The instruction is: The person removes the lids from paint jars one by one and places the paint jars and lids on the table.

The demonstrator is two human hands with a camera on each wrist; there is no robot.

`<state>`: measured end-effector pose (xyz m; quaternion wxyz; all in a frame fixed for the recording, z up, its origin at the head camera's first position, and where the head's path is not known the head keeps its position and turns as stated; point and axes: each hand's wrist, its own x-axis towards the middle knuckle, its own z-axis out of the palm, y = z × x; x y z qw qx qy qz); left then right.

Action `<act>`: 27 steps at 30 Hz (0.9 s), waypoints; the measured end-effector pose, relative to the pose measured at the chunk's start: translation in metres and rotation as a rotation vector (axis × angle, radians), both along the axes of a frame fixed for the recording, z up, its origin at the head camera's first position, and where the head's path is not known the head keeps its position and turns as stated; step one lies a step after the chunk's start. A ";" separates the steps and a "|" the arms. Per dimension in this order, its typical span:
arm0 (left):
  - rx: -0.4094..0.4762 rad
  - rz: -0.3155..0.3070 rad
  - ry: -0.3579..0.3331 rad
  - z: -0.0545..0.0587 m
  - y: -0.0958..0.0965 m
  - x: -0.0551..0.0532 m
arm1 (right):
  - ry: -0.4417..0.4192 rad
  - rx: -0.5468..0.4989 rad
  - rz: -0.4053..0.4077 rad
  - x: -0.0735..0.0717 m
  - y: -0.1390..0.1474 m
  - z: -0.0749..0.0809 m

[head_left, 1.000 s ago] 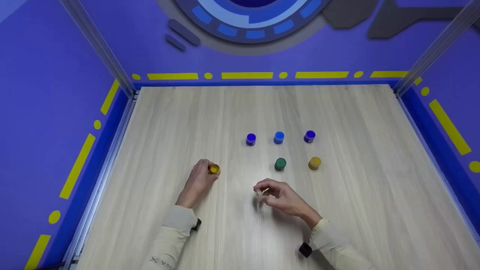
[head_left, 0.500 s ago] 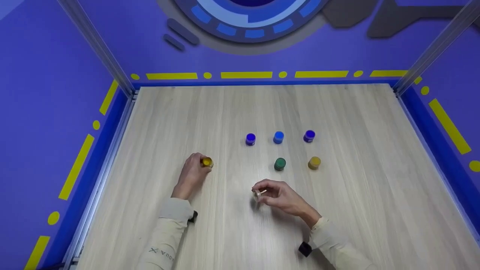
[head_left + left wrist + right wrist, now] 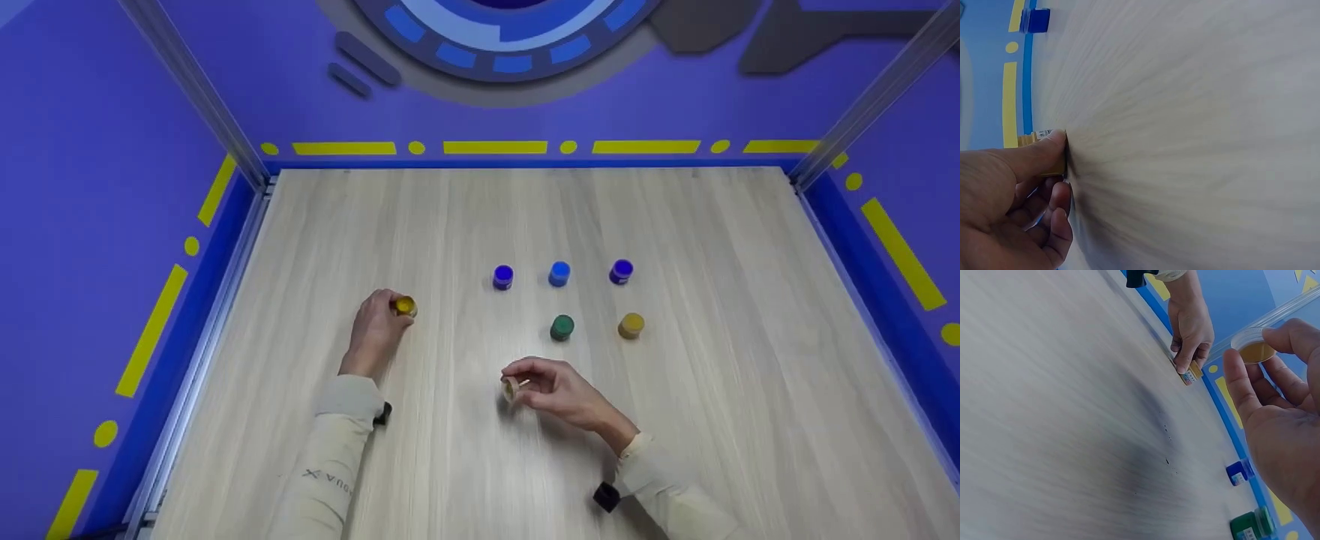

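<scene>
My left hand [image 3: 373, 330] grips an uncapped jar of yellow paint [image 3: 406, 306] on the left part of the table. In the left wrist view the thumb lies along the side of the jar [image 3: 1027, 139], over part of its label, and the jar's base is right at the tabletop. Nearer the front, my right hand [image 3: 564, 395] pinches a clear round lid [image 3: 1257, 350] by its edge between thumb and fingertips. Yellowish paint shows on the lid, which is held on its side above the wood.
Several capped paint jars stand right of centre: a violet-blue jar [image 3: 503, 277], a light blue jar [image 3: 559, 274] and a dark blue jar [image 3: 621, 271] behind, a green jar [image 3: 562, 327] and a yellow jar [image 3: 631, 326] before them. Blue walls [image 3: 480, 112] enclose the table.
My left hand has moved the open yellow jar away from me and to the left. The right hand stays nearly in place, and the lid has turned to show more of its face.
</scene>
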<state>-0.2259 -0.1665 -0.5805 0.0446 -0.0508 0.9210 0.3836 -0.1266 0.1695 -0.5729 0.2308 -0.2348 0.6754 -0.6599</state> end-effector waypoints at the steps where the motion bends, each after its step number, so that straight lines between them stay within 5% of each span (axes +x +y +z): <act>1: 0.001 0.002 0.002 0.000 -0.001 -0.002 | -0.004 -0.010 0.000 0.000 -0.001 -0.001; 11: 0.015 0.045 -0.032 0.003 -0.006 -0.020 | -0.021 -0.024 -0.011 -0.003 -0.006 0.000; 27: 0.070 0.028 -0.032 0.006 -0.014 -0.041 | -0.016 -0.027 -0.019 -0.006 -0.011 -0.002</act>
